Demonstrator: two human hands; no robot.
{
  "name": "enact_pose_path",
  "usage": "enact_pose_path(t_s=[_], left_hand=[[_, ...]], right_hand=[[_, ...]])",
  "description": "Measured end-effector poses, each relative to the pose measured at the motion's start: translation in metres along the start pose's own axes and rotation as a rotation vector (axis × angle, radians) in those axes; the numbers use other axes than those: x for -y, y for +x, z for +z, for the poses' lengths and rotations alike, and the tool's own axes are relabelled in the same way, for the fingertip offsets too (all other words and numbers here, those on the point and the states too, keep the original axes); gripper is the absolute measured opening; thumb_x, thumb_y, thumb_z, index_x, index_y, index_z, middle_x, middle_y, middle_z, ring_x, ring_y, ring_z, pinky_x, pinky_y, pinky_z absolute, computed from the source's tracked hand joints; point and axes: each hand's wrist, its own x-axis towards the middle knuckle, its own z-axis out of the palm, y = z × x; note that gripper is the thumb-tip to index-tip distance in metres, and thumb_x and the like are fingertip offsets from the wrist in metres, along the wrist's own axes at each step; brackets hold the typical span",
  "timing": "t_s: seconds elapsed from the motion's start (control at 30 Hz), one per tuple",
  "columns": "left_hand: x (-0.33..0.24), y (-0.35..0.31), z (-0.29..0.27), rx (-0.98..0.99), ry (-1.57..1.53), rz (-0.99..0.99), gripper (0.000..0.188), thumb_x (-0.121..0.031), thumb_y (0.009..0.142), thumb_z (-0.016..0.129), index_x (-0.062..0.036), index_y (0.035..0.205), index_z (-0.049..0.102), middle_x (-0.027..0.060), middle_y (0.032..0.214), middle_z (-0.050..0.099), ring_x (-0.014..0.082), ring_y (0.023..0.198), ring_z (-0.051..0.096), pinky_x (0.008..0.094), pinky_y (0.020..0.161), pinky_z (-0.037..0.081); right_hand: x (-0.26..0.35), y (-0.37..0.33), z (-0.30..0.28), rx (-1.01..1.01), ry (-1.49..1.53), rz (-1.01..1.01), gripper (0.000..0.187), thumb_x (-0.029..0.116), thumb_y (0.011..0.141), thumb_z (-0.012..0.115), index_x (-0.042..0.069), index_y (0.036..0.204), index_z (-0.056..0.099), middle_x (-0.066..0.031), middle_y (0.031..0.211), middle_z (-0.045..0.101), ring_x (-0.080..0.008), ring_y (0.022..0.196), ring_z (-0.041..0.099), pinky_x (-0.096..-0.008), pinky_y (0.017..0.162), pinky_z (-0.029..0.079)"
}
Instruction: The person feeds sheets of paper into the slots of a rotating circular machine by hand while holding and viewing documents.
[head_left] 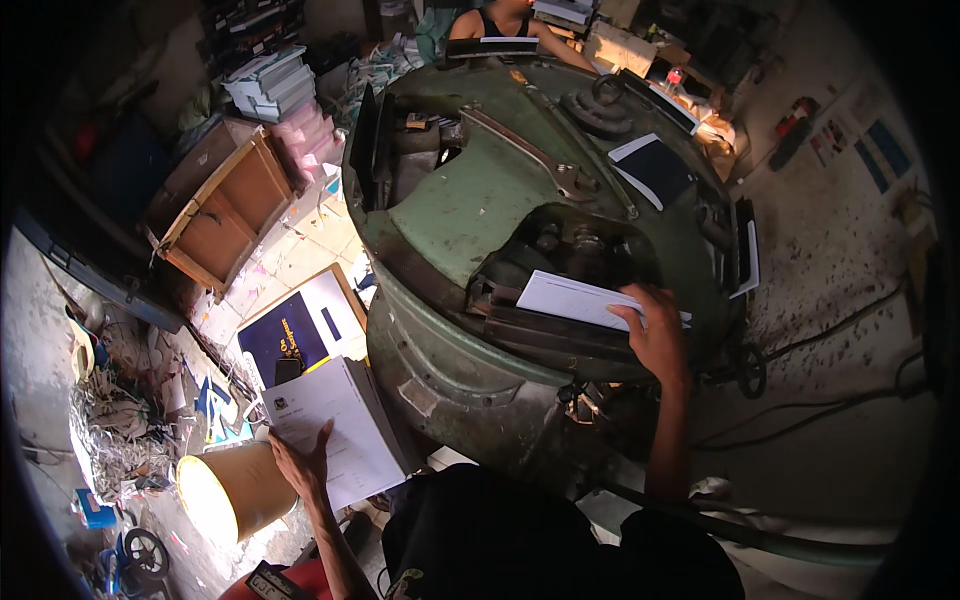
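My right hand [655, 335] is closed around the right end of a white book block [575, 298], a thin bundle of pages. The block stands along the near rim of a large round green machine [450, 215], beside a dark clamp bar [540, 340]. At the lower left, my left hand [305, 468] lies with thumb and forefinger spread on the near left edge of a stack of printed book blocks [345, 435]. The stack's top sheet faces up.
An adjustable wrench [530, 150] and a dark-covered book [655, 172] lie on the machine. Left are a yellow bucket [240, 490], dark blue printed covers [285, 340], a wooden crate [230, 210] and paper scraps [120, 440]. Another person [500, 25] is at the far side.
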Motion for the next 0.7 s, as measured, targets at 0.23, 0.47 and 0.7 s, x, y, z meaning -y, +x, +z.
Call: enact_pose_path(t_s=[0.23,0.47,0.7], left_hand=[[-0.001,0.0,0.001,-0.012,0.003,-0.011,0.095,-0.052,0.059,0.089,0.005,0.123,0.047,0.0296,0.11,0.06,0.0457,0.104,0.058,0.0518,0.088,0.047],[0.003,-0.001,0.004,-0.01,0.001,-0.017,0.094,-0.052,0.059,0.089,0.0041,0.122,0.047,0.0284,0.11,0.06,0.0451,0.105,0.058,0.0515,0.088,0.047],[0.006,0.001,0.007,0.02,0.02,-0.035,0.096,-0.052,0.058,0.089,0.0029,0.124,0.046,0.0279,0.109,0.06,0.045,0.105,0.058,0.0514,0.089,0.046]], right_hand=[[-0.017,-0.006,-0.006,0.043,0.013,0.089,0.021,0.014,0.082,0.072,0.002,0.099,0.066,-0.0146,0.094,0.066,-0.0332,0.092,0.058,-0.0404,0.085,0.043],[-0.058,-0.024,-0.009,-0.028,-0.068,0.089,0.024,0.016,0.079,0.076,0.007,0.099,0.069,-0.0091,0.098,0.067,-0.0288,0.097,0.058,-0.041,0.088,0.04],[-0.071,-0.031,-0.032,-0.053,-0.032,0.128,0.024,0.014,0.074,0.078,0.001,0.093,0.071,-0.015,0.094,0.068,-0.03,0.096,0.062,-0.0391,0.087,0.047]])
